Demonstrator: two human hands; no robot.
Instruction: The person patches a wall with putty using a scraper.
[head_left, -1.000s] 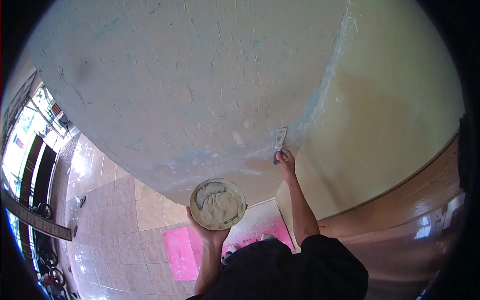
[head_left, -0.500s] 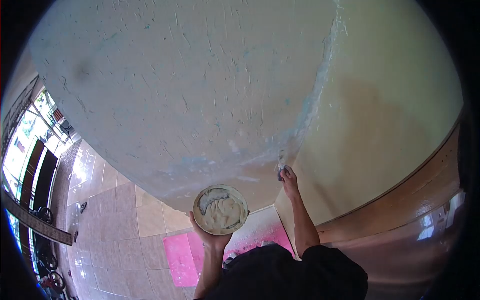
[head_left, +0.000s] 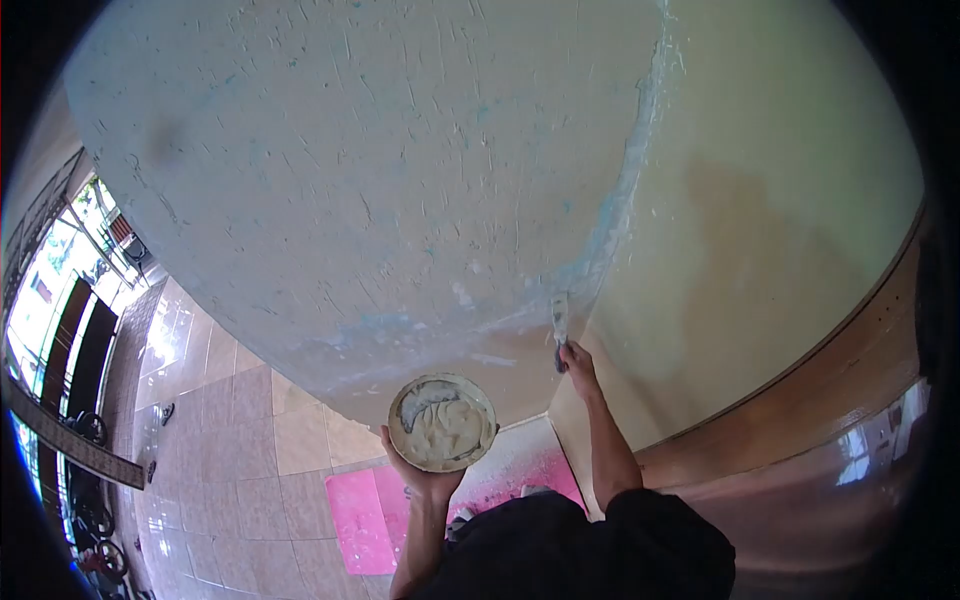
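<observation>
Here, right hand [head_left: 579, 366] fingers clenched on putty knife [head_left: 559, 322] w/ blade on wall [head_left: 400, 180]; left hand [head_left: 420, 475] cups putty bowl [head_left: 442, 422].

Grey-white wall [head_left: 380, 170] with blue streaks, cream putty in the bowl [head_left: 442, 423], pink mat [head_left: 360, 510], beige floor tiles [head_left: 240, 440].

Operator's body as I see it from the head camera: one black short-sleeved top, plain, no print or markings that I can make out, filling the lower middle of the view. Both forearms bare below the sleeves. Left hand [head_left: 425, 468] and right hand [head_left: 580, 366] ungloved; no watch or rings that I can see.
</observation>
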